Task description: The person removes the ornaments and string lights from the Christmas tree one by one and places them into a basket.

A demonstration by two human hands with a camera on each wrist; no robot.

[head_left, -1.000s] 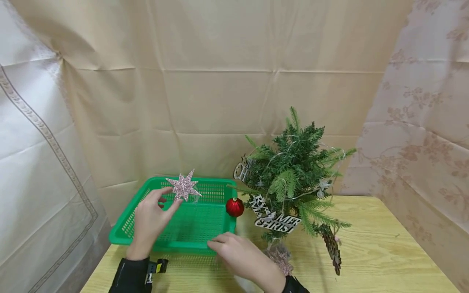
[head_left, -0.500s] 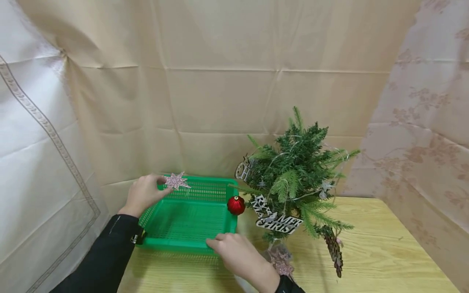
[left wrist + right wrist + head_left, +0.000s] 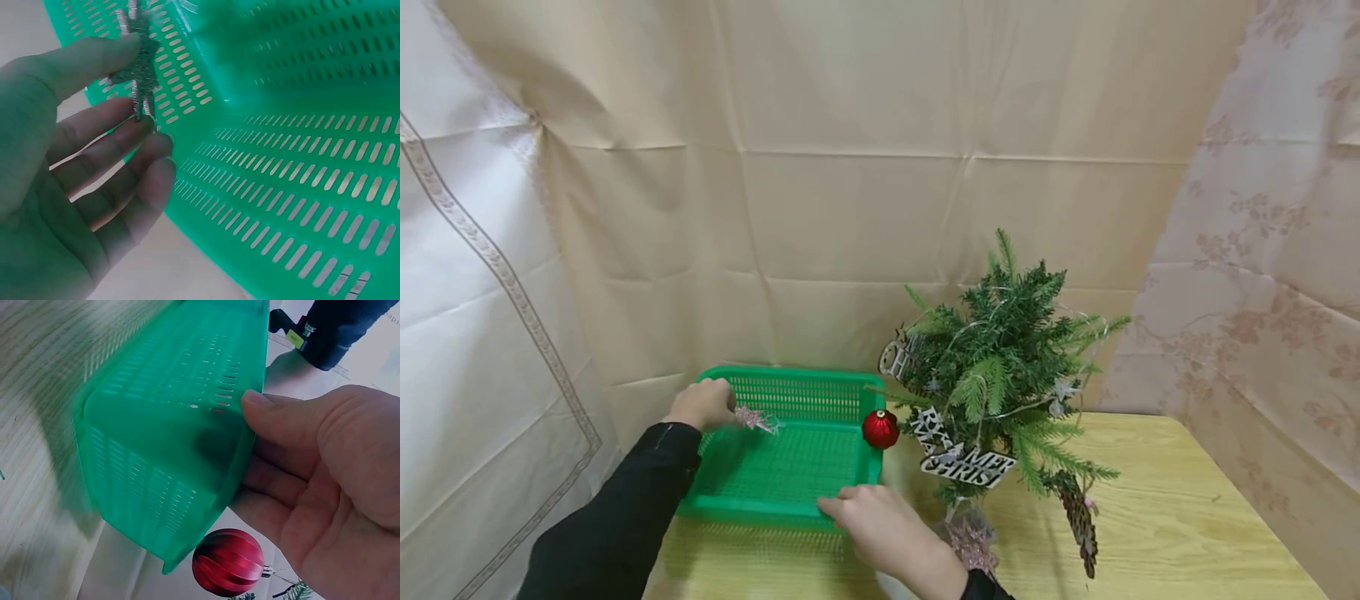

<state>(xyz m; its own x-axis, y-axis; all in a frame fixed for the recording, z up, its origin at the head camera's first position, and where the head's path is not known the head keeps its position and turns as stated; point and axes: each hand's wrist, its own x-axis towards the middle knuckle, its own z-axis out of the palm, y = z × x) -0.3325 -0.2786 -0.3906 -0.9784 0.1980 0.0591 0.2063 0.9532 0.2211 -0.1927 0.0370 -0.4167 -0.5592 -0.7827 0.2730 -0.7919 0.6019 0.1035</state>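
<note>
My left hand (image 3: pixel 702 405) pinches a glittery pink star ornament (image 3: pixel 752 418) between thumb and fingertips, inside the left part of a green plastic basket (image 3: pixel 760 510). In the left wrist view the star (image 3: pixel 142 65) appears edge-on near the slotted basket wall, and the lower fingers are loosely bent. At the basket's front right corner my right hand (image 3: pixel 887 527) grips the rim. The right wrist view has the thumb on one side of the rim and the fingers on the other.
A small Christmas tree (image 3: pixel 1000 350) stands right of the basket. From it hang a red ball (image 3: pixel 880 429), a Merry Christmas sign (image 3: pixel 968 465) and a pine cone (image 3: pixel 1078 527). Another pink glittery ornament (image 3: pixel 972 542) is near the tree's base. A wooden table (image 3: pixel 1195 517) lies underneath.
My left hand moved left and then down into the basket with the star, which turned from facing me to nearly edge-on. My right hand stays at the basket corner.
</note>
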